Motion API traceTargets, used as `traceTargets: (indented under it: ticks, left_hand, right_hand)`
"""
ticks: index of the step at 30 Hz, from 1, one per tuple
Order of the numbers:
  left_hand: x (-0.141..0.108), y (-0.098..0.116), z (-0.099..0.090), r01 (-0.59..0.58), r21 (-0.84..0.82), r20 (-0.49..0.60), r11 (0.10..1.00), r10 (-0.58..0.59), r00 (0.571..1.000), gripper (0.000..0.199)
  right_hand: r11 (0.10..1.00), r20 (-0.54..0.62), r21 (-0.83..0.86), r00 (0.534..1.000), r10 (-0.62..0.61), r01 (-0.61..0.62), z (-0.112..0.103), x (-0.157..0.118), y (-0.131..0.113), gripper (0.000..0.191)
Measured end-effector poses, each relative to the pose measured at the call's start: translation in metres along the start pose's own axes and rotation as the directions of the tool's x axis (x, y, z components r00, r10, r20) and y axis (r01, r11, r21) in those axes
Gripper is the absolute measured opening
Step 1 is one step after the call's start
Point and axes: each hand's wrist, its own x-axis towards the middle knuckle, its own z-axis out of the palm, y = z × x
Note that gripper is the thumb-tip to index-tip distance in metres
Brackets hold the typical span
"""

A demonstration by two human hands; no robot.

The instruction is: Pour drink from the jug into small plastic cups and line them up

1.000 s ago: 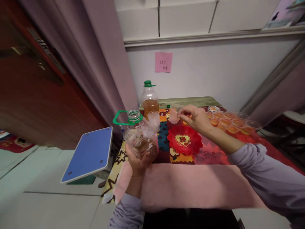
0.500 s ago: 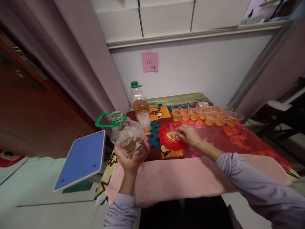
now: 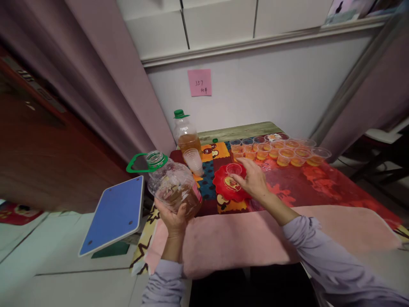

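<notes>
My left hand (image 3: pixel 172 217) is wrapped round the lower part of a clear jug (image 3: pixel 175 187) of brownish liquid, which leans to the left with its mouth uncapped and a green handle at the neck. Over the red scalloped plate (image 3: pixel 223 192), my right hand (image 3: pixel 252 177) has its thumb and fingers spread, with nothing between them. A clear plastic cup (image 3: pixel 234 170) stands on the plate, close to the right thumb. Beside the jug is a tilted stack of clear cups (image 3: pixel 193 162).
Several cups of amber liquid (image 3: pixel 285 157) stand in rows at the back right. A second jug (image 3: pixel 188 138) with a green cap is behind the stack. A small green cap (image 3: pixel 215 140) lies near the back edge. Pink cloth (image 3: pixel 236 238) covers the front edge.
The fingers of my right hand have opened and let go of the cup on the red plate. My left hand still holds the jug. The view has shifted slightly.
</notes>
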Motion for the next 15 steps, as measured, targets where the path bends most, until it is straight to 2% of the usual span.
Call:
traceTargets:
  ticks: [2, 4, 6, 9, 12, 15]
  left_hand:
    - [0.000, 0.000, -0.001, -0.002, 0.009, -0.002, 1.000, 0.002, 1.000, 0.111]
    - [0.000, 0.000, -0.001, 0.000, 0.016, -0.003, 1.000, 0.000, 1.000, 0.109]
    - [0.000, 0.000, -0.002, 0.004, 0.021, -0.004, 1.000, -0.004, 1.000, 0.107]
    - [-0.001, 0.002, -0.002, 0.010, 0.020, -0.004, 1.000, -0.010, 1.000, 0.108]
    - [-0.001, 0.005, -0.002, 0.018, 0.010, 0.002, 1.000, -0.018, 1.000, 0.107]
    - [-0.002, 0.007, -0.001, 0.032, -0.001, 0.026, 0.999, -0.032, 0.999, 0.102]
  right_hand:
    - [0.994, 0.071, -0.049, 0.993, 0.096, -0.093, 0.016, 0.003, 0.007, 0.078]
    - [0.981, 0.142, -0.094, 0.973, 0.182, -0.170, 0.028, 0.005, 0.013, 0.090]
    - [0.971, 0.201, -0.120, 0.953, 0.226, -0.205, 0.036, 0.006, 0.019, 0.088]
    - [0.972, 0.241, -0.128, 0.945, 0.222, -0.196, 0.040, 0.004, 0.027, 0.079]
    - [0.976, 0.234, -0.127, 0.950, 0.205, -0.179, 0.038, -0.001, 0.034, 0.078]
    - [0.981, 0.170, -0.105, 0.969, 0.181, -0.165, 0.031, -0.003, 0.028, 0.089]
